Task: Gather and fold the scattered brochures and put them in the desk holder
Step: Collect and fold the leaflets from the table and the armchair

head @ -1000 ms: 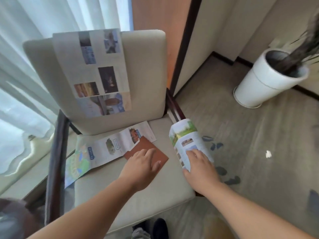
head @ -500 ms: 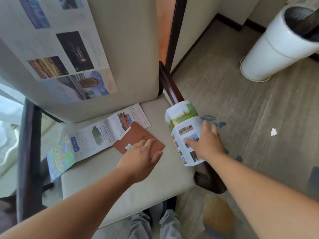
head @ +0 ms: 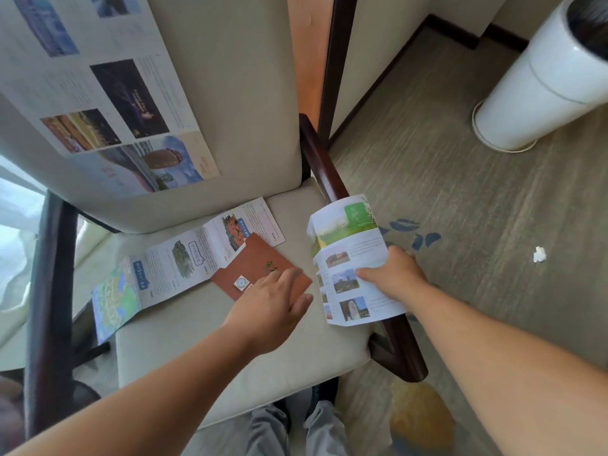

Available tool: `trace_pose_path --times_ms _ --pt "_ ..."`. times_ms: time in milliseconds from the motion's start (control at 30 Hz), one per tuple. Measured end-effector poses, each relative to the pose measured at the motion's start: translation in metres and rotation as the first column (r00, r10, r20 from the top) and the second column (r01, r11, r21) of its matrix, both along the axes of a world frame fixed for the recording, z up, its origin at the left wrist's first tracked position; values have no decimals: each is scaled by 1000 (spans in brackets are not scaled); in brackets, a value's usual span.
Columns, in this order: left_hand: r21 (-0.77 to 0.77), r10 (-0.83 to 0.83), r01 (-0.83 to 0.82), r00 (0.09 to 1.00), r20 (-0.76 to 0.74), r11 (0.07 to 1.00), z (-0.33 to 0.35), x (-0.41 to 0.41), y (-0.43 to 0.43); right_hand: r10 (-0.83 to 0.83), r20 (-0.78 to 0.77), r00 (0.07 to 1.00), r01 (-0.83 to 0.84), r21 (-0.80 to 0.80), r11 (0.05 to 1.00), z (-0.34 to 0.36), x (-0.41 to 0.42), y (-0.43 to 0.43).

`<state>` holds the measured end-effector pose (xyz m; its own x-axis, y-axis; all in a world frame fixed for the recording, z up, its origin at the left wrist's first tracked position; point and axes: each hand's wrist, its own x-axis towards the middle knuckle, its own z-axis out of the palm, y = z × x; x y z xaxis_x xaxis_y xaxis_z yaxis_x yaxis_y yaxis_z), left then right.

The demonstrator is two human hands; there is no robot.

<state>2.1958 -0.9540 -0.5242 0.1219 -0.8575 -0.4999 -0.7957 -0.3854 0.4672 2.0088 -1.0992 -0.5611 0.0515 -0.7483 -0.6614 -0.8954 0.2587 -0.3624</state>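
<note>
My right hand (head: 393, 274) grips a white brochure with green and photo panels (head: 348, 255), held bent over the chair's right armrest. My left hand (head: 269, 304) hovers with fingers apart over a brown folded brochure (head: 253, 264) that lies on the seat cushion (head: 230, 350). Beside the brown one, a long unfolded brochure with a map end (head: 177, 261) stretches left across the seat. Another unfolded brochure with several photos (head: 108, 93) hangs down the chair's backrest. No desk holder is in view.
The chair has dark wooden armrests (head: 394, 340) on both sides. A tall white planter (head: 539, 83) stands on the carpet at the upper right. A small white scrap (head: 539, 254) lies on the floor. My legs show below the seat.
The view has come closer to the chair. My right hand shifted its hold lower on the white brochure. My left hand moved off the brown brochure's near corner and spread slightly.
</note>
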Motion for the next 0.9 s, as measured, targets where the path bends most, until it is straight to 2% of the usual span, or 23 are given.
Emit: trace_pose_path --times_ms 200,300,367,467,500,600,667,767,833,900 --pt "-8 44 -44 997 -70 999 11 -19 -17 102 -105 989 -121 -203 972 14 -6 6" --pt "46 202 -197 960 -196 979 21 -28 -30 161 -103 981 -186 -320 929 39 -4 15" --pt "114 398 -383 845 -358 917 34 -34 -39 241 -48 969 -241 -379 893 62 7 31" --pt "280 622 -596 502 -601 752 55 -41 -52 401 94 911 -331 -412 849 91 25 63" --pt "288 641 -630 450 -622 721 61 -40 -55 442 139 886 -359 -399 844 99 30 72" --pt "206 680 -717 469 -563 666 75 -27 -58 498 293 816 -393 -352 850 113 38 83" --pt "229 686 -726 426 -590 648 85 -14 -55 477 353 805 -350 -368 862 119 37 79" --pt "237 647 -689 426 -633 685 98 2 -47 319 317 893 -178 -402 898 119 30 58" --pt "259 626 -669 391 -675 696 107 9 -42 151 303 941 -44 -333 942 118 24 41" --pt "292 609 -654 327 -723 698 114 18 -36 -46 326 944 112 -189 976 115 16 25"
